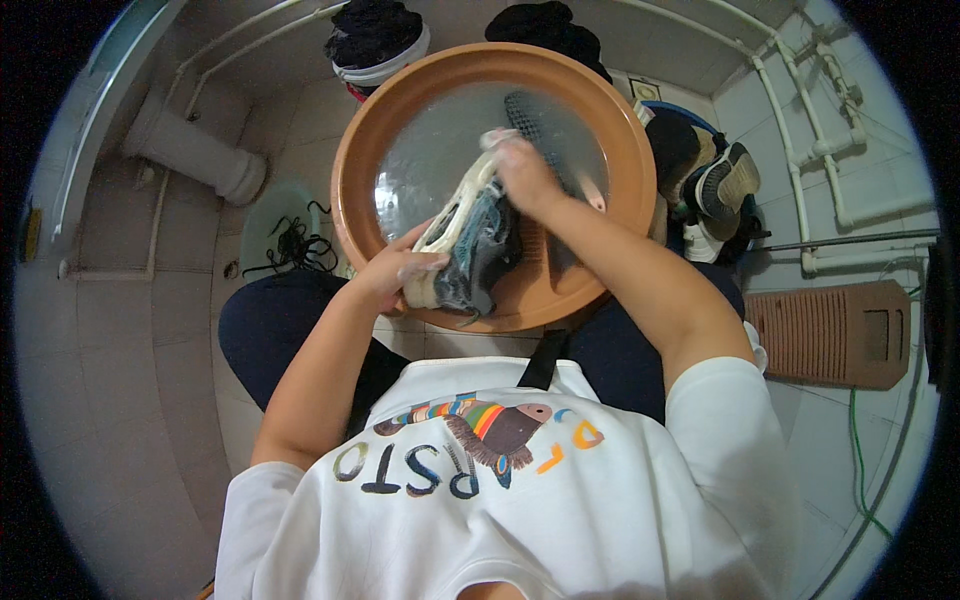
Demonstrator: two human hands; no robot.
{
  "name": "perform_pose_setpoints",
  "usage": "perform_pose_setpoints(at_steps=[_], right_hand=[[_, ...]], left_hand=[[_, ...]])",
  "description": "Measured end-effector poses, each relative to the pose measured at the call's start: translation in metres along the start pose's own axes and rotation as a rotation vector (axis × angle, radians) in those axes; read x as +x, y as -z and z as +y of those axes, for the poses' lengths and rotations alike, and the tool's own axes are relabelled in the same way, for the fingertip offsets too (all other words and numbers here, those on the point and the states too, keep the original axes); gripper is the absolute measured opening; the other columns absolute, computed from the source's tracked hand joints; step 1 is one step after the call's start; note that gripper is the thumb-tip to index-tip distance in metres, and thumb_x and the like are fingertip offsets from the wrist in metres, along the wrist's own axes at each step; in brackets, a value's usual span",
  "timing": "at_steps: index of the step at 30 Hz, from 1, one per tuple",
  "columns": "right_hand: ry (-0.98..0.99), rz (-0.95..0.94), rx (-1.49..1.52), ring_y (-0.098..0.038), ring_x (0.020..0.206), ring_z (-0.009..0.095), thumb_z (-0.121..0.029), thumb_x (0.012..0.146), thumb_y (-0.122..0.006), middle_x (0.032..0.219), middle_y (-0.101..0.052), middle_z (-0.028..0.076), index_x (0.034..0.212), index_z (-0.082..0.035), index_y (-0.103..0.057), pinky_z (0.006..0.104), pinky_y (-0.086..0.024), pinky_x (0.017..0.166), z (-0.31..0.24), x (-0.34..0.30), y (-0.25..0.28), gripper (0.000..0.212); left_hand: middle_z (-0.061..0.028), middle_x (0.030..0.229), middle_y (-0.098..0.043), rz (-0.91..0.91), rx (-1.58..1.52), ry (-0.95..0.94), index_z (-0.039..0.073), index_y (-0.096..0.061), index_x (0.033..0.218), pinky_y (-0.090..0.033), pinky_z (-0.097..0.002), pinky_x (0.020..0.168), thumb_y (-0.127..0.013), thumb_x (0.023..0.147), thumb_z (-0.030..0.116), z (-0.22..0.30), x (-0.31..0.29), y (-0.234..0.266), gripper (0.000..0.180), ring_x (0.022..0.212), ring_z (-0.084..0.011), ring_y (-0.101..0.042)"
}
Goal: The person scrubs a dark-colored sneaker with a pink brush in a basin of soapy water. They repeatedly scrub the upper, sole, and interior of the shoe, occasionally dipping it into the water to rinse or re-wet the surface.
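From beneath the white shirt (500,530) at the bottom of the frame, two bare arms (318,385) reached up past dark trousers (275,320), elbows bent outward. The left hand (390,268), left of centre, grasped the near end of a dark grey shoe (487,245), its thumb laid across the pale edge. That shoe slanted over the near side of a big brown basin (345,200) in the middle of the frame. Higher up, the right hand (520,168) bent in at the wrist, foamy fingers curled at the shoe's far end; I couldn't tell whether they clenched the shoe itself or something small under the foam. The far tip was hidden there, and a dark textured object (522,112) in the cloudy water (425,130) was partly covered and hard to make out. At right, a brown ribbed board (815,335) sat over pale floor tiles (800,430), with piled shoes (726,190) above it; at left, black laces (298,245) lay in a pale green basin (262,212). Farthest off, along the top, were two dark bundles (372,38), one in a white-rimmed container (388,68), while white pipes (785,130) crossed the upper right wall
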State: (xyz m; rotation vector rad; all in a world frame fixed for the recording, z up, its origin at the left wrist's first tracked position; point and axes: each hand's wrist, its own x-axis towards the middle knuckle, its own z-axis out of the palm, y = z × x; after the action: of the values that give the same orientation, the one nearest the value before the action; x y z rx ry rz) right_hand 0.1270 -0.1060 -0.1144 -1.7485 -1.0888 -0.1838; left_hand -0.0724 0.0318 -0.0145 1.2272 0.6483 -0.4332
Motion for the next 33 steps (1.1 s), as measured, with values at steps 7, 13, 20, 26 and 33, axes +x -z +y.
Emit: perform_pose_setpoints(at_steps=[7,13,20,26,33], right_hand=[[0.055,-0.145,-0.191,-0.052,0.111,0.029,-0.017,0.087,-0.048,0.111,-0.060,0.010,0.105,-0.008,-0.063,0.0384,-0.038,0.096,-0.038,0.000,0.005,0.025],[-0.769,0.073,0.526,-0.058,0.089,0.020,-0.023,0.087,-0.049,0.098,-0.063,0.011,0.104,-0.001,-0.062,0.0288,-0.043,0.083,0.015,0.007,0.013,0.030],[-1.203,0.399,0.783,-0.060,0.086,0.026,-0.024,0.090,-0.045,0.097,-0.061,0.014,0.106,0.000,-0.056,0.0366,-0.047,0.078,0.014,0.019,0.035,0.031],[0.038,0.070,0.000,-0.050,0.113,0.029,-0.020,0.092,-0.045,0.119,-0.056,0.012,0.117,-0.008,-0.056,0.0365,-0.037,0.098,-0.042,0.029,0.029,0.030],[0.011,-0.539,0.480,-0.044,0.121,0.026,-0.014,0.093,-0.041,0.125,-0.052,0.014,0.112,-0.004,-0.059,0.0364,-0.031,0.104,-0.113,0.026,0.039,0.028]], left_hand=[[-0.0097,0.123,-0.052,0.026,-0.143,0.027,0.009,-0.030,0.139,-0.044,-0.0346,0.091,-0.066,0.074,0.007,-0.005,-0.012,0.003,0.074,0.108,-0.0219,-0.053],[-0.0106,0.120,-0.053,-0.123,-0.319,-0.015,0.008,-0.030,0.137,-0.047,-0.0388,0.088,-0.068,0.070,0.009,-0.021,0.003,0.016,0.076,0.106,-0.0237,-0.055],[-0.0151,0.115,-0.058,-0.340,-0.523,-0.040,0.002,-0.043,0.128,-0.047,-0.0414,0.089,-0.068,0.070,0.021,-0.038,0.003,0.035,0.066,0.103,-0.0285,-0.058],[-0.0177,0.113,-0.058,-0.446,-0.683,-0.117,0.003,-0.049,0.122,-0.045,-0.0496,0.090,-0.063,0.078,0.026,-0.024,-0.003,0.013,0.052,0.102,-0.0333,-0.058],[-0.0180,0.113,-0.058,-0.315,-0.683,-0.053,0.004,-0.051,0.120,-0.044,-0.0526,0.091,-0.064,0.073,0.030,-0.034,0.008,0.027,0.054,0.102,-0.0347,-0.057]])
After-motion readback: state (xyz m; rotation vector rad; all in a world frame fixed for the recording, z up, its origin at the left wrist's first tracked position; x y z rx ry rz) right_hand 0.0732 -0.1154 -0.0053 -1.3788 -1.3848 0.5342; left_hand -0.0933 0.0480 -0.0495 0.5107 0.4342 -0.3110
